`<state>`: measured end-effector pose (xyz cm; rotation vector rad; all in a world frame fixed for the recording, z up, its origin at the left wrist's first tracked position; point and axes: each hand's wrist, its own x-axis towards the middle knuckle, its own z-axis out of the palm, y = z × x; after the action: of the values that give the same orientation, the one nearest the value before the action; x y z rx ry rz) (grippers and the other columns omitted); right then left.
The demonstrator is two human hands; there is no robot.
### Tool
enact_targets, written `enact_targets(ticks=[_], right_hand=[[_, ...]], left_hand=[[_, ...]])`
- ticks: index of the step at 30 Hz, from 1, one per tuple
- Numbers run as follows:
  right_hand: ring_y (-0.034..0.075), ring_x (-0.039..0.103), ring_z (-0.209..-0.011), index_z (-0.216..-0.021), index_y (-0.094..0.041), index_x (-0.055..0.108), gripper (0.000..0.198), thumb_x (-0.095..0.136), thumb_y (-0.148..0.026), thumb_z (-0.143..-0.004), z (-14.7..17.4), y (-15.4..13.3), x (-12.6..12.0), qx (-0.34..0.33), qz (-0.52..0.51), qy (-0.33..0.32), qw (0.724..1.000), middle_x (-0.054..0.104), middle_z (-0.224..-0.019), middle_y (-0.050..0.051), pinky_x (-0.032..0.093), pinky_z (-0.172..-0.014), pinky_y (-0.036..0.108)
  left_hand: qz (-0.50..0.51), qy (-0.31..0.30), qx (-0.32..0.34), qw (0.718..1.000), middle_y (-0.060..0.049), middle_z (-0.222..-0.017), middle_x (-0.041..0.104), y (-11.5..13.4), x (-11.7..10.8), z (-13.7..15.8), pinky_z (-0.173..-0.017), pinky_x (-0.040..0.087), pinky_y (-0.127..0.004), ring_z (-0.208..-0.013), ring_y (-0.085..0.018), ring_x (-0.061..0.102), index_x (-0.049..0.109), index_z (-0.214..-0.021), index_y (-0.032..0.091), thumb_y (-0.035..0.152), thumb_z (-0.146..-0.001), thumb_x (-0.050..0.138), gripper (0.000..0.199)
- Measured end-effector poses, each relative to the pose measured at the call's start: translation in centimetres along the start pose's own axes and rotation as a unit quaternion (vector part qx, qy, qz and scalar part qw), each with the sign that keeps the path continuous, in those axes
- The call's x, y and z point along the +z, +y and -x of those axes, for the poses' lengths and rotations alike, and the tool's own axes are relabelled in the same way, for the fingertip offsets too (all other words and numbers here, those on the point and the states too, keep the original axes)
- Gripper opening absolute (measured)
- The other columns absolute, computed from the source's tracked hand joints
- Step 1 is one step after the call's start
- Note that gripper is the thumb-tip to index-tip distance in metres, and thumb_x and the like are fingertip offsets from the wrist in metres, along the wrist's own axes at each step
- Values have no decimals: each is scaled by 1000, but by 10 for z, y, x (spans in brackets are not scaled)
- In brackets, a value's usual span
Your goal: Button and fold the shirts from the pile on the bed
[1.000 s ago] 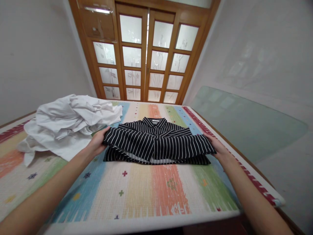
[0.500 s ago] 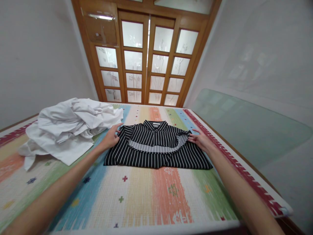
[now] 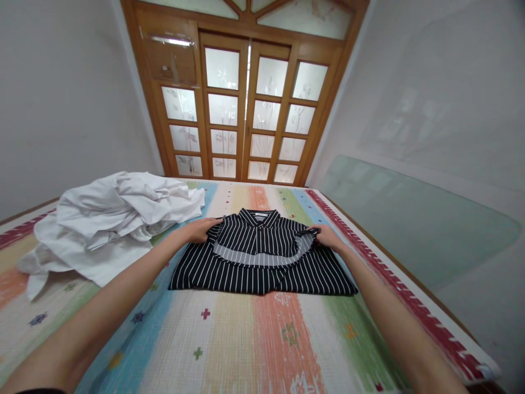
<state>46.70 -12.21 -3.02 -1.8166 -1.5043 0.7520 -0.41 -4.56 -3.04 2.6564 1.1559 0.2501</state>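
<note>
A black shirt with white stripes (image 3: pixel 258 279) lies folded, its collar (image 3: pixel 259 218) pointing away from me and its curved hem showing a grey inner side. My left hand (image 3: pixel 202 230) is closed on the shirt's left upper edge, fingers over the cloth and thumb side hidden. On the opposite side, my right hand (image 3: pixel 328 237) pinches the raised fold at the right edge. A crumpled white cloth (image 3: pixel 115 213) lies to the left of my left hand, apart from the shirt.
The shirt rests on a bed or table with a striped, multicoloured cover (image 3: pixel 233 345). A pale green panel (image 3: pixel 410 213) leans along the right wall. Wooden doors with glass panes (image 3: pixel 223 106) stand beyond the far edge.
My left hand has moved right, from beside the shirt onto its upper left edge. My right hand has closed in on the right fold. The view has tilted up slightly.
</note>
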Motion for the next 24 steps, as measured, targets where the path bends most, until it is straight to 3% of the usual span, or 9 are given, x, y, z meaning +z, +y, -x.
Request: enact_targets(ticks=[3, 6, 9, 12, 18, 24], right_hand=[[11, 56, -37, -84, -14, 70, 28, 56, 0, -64, -5, 0, 1, 12, -51, -21, 998, 61, -46, -5, 41, -36, 17], [13, 62, -42, -77, -15, 65, 9, 70, -11, -70, -8, 3, 5, 41, -166, -47, 984, 68, -56, 2, 49, -37, 19], [15, 64, -44, -80, -16, 63, 16, 77, -21, -75, -14, 10, 8, 72, -261, -24, 962, 68, -57, 4, 53, -39, 21], [16, 66, -47, -91, -17, 62, 19, 74, -27, -81, -24, 16, 11, 84, -337, 8, 938, 67, -61, 3, 57, -43, 24], [17, 70, -59, -108, -20, 54, 19, 58, -29, -92, -44, 23, 12, 138, -410, 87, 897, 69, -80, 6, 63, -56, 31], [20, 72, -80, -109, -18, 49, 16, 47, -21, -93, -47, 23, 14, 157, -478, 106, 858, 65, -107, 17, 64, -70, 34]], left_hand=[[-12, 0, 16, 1000, -12, -130, 61, 4, -6, -10, -104, 40, -38, -121, -29, 55, 52, -136, 19, 7, -53, 49, 84], [-3, -1, 3, 1000, -10, -111, 68, 7, -12, -16, -93, 46, -36, -104, -28, 62, 65, -117, 19, 11, -51, 52, 68], [45, 10, -34, 998, -5, -89, 69, 4, -17, -18, -83, 48, -32, -87, -24, 63, 70, -87, 20, 17, -53, 53, 37], [103, 66, -73, 990, -3, -77, 67, -7, -22, -19, -82, 48, -32, -81, -22, 62, 63, -69, 21, 25, -59, 54, 14], [177, 239, -192, 935, -3, -77, 67, -21, -18, -22, -81, 46, -31, -84, -21, 61, 51, -69, 22, 38, -68, 56, 17], [180, 293, -296, 891, -4, -81, 65, -21, -4, -34, -78, 45, -31, -84, -22, 62, 49, -78, 22, 39, -76, 57, 19]])
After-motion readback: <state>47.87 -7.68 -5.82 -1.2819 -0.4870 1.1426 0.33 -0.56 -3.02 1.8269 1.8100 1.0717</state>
